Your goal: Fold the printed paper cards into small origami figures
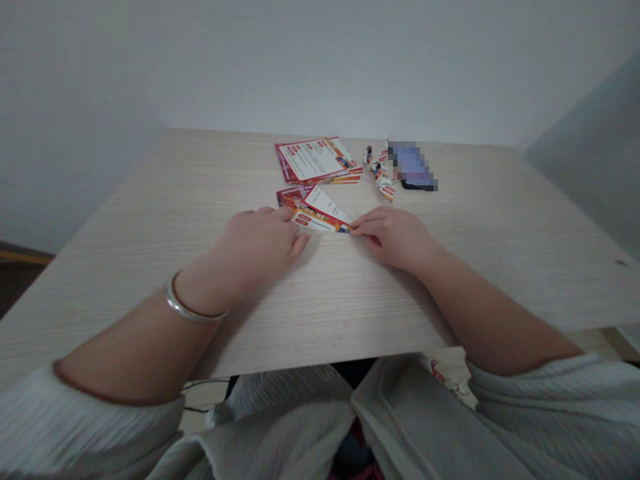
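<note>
A printed leaflet (320, 212), folded at a slant so that white, red and orange faces show, lies on the table between my hands. My left hand (257, 243) holds its left end down with bent fingers, the thumb sticking out to the side just below the paper. At the right tip of the leaflet, my right hand (395, 237) pinches the folded point between thumb and forefinger, the other fingers curled in. The left fingertips partly cover the leaflet's left part.
Behind the leaflet lies a fanned stack of similar leaflets (320, 160). To its right are folded, twisted paper pieces (383, 180) and a phone (413, 165), blurred out. The pale wooden table (320, 307) meets a wall (320, 73) at the back.
</note>
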Available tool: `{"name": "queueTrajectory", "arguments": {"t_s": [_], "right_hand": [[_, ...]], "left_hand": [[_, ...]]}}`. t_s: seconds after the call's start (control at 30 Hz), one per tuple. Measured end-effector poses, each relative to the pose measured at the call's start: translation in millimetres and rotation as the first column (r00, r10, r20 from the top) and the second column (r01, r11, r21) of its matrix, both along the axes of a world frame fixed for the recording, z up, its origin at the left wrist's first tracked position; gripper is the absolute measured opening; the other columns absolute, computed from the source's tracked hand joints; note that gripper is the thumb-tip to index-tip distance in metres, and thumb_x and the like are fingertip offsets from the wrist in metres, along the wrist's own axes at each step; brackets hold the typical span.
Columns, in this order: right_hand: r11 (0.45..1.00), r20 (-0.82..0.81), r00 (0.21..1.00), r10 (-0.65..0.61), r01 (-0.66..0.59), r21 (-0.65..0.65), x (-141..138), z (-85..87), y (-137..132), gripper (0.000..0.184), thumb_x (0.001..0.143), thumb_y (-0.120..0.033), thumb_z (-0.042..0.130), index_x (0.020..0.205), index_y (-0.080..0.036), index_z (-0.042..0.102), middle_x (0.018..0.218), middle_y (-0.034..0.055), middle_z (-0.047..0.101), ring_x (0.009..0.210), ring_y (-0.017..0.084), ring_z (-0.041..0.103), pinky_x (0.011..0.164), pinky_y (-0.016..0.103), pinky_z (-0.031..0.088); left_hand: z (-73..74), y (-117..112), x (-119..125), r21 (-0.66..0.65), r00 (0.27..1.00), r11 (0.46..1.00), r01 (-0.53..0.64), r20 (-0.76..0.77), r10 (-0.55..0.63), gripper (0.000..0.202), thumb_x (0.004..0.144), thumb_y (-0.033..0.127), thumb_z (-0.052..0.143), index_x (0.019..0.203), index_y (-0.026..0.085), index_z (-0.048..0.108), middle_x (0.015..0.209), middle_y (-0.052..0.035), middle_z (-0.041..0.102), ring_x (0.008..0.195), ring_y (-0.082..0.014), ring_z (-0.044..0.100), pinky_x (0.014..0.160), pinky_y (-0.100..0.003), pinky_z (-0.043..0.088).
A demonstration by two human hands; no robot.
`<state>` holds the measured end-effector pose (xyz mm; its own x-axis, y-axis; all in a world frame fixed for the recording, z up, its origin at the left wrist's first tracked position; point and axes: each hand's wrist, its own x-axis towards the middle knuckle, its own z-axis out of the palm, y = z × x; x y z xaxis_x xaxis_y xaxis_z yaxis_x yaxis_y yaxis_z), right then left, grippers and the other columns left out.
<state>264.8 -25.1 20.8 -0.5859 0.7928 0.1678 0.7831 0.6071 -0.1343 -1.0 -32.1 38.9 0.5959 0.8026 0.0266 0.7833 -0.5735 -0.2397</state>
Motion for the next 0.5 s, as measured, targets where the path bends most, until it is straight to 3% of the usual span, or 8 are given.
{"name": "queueTrajectory", "arguments": {"t_s": [0.13, 0.27, 0.4, 0.5], "right_hand": [[1.0, -0.019, 1.0, 0.005, -0.005, 0.006, 1.8, -1.7, 0.9, 0.034, 0.095, -0.009, 0.057, 0.11, -0.021, 0.085, 0.122, 0.0075, 0.083, 0.115, 0.025, 0.073, 0.104, 0.04, 0.052], [1.0, -0.01, 1.0, 0.021, -0.021, -0.003, 3.9, -2.6, 2.3, 0.035, 0.095, -0.009, 0.055, 0.112, -0.018, 0.084, 0.121, 0.0083, 0.083, 0.115, 0.026, 0.073, 0.104, 0.04, 0.052], [0.997, -0.018, 0.998, 0.062, -0.061, 0.037, 5.5, -4.0, 3.1, 0.033, 0.096, -0.011, 0.055, 0.111, -0.018, 0.083, 0.118, 0.0084, 0.083, 0.114, 0.026, 0.07, 0.105, 0.039, 0.051], [0.995, -0.004, 0.998, 0.058, -0.058, 0.078, 4.9, -4.0, 2.8, 0.031, 0.095, -0.013, 0.056, 0.109, -0.018, 0.083, 0.114, 0.0095, 0.083, 0.115, 0.027, 0.068, 0.104, 0.04, 0.05]], "left_hand": [[5.0, 0.2, -2.0, 0.026, 0.994, 0.998, -0.064, -0.082, 0.066, 0.055, 0.111, 0.035, 0.026, 0.104, 0.012, 0.075, 0.103, -0.0173, 0.076, 0.091, -0.0294, 0.074, 0.072, -0.039, 0.054], [6.9, 0.6, -3.9, 0.075, 0.992, 0.993, -0.094, -0.083, 0.1, 0.051, 0.111, 0.035, 0.03, 0.097, 0.012, 0.073, 0.094, -0.0151, 0.076, 0.086, -0.0271, 0.072, 0.066, -0.037, 0.054], [4.5, 2.9, -2.3, 0.144, 0.995, 0.984, -0.102, -0.006, 0.104, 0.05, 0.112, 0.035, 0.031, 0.1, 0.01, 0.072, 0.098, -0.0172, 0.075, 0.089, -0.0267, 0.069, 0.076, -0.04, 0.058], [-2.0, 7.0, 0.5, 0.143, 0.994, 0.989, -0.035, 0.106, 0.02, 0.041, 0.11, 0.032, 0.037, 0.119, 0.007, 0.068, 0.118, -0.0206, 0.073, 0.109, -0.0299, 0.067, 0.095, -0.044, 0.059]]}}
